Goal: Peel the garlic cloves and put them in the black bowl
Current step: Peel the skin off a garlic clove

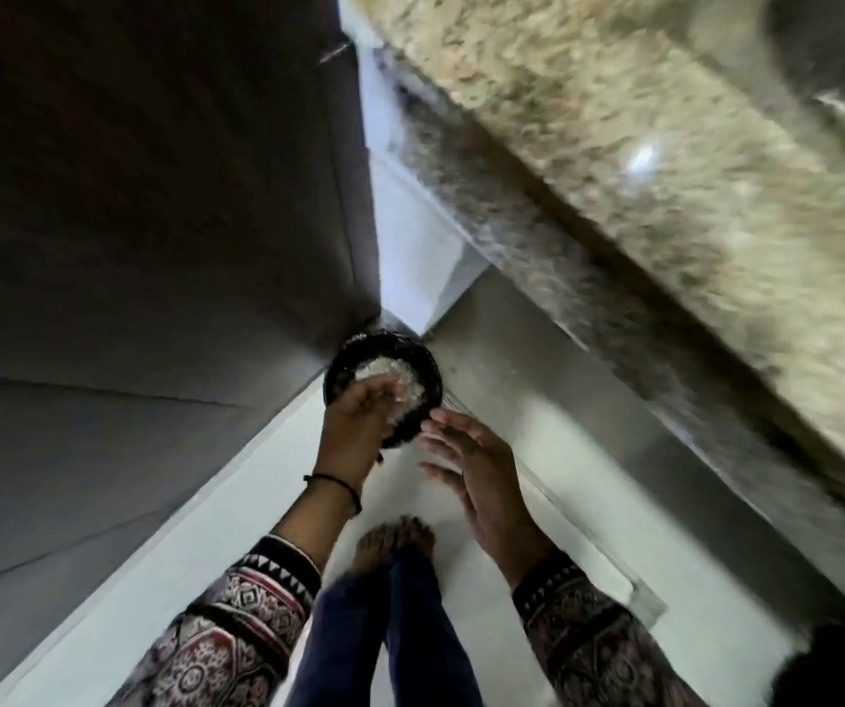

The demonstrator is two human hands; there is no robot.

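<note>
View from the head, looking steeply down at a person standing on a white floor; the picture is blurred.

The black bowl is not on any surface. It is held in the air near the middle of the view, over the floor, to the left of the front edge of a speckled stone worktop that runs slantwise across the upper right. Inside the bowl lies a heap of whitish pieces — too blurred to tell whether they are peeled garlic cloves or skins.

The left hand grips the bowl at its near rim, with the fingers curled over the edge and onto the whitish heap. A thin dark band circles that wrist.

The right hand holds nothing: its fingers are straight and spread, palm turned toward the bowl, fingertips just beside the bowl's lower right rim.

Both forearms wear patterned sleeves in dark red, black and white. Below the hands are blue trousers and bare feet on the floor.

A tall dark panel fills the left side — a grey metal front sits under the worktop edge.
</note>
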